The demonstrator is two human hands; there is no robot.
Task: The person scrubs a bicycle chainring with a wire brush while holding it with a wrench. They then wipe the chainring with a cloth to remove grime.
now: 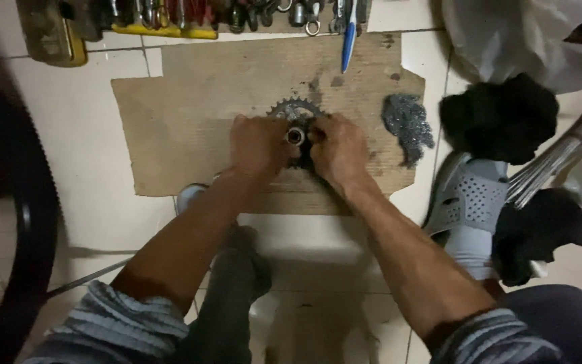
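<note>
Landmark: the flat sheet of brown cardboard [190, 108] on the white tiled floor [75, 101]; everything below is placed from it.
Toothed sprocket: a dark metal sprocket [294, 110] sits on the cardboard, right of its middle, its teeth showing above my knuckles and its round silver hub [296, 136] between my two hands.
My left hand: my left hand [257, 145] is closed around the sprocket's left side, fingers curled over it, on the cardboard.
My right hand: my right hand [339, 149] grips the sprocket's right side, fingers pressed in beside the hub.
Chain: a grey heap of bicycle chain [407, 127] lies on the cardboard's right edge, apart from my right hand.
Black rags: one black rag [500, 118] lies on the floor just right of the cardboard; another [540, 229] is farther right and lower.
Sandal: my grey perforated sandal [469, 202] is off the cardboard's lower right corner.
Tools: a row of hand tools [170, 17] lies along the far edge, and a blue pen [349, 37] reaches onto the cardboard's top.
Tyre: a black tyre [31, 222] curves well left of the cardboard.
Spokes: a bundle of silver spokes [560, 158] lies far right.
</note>
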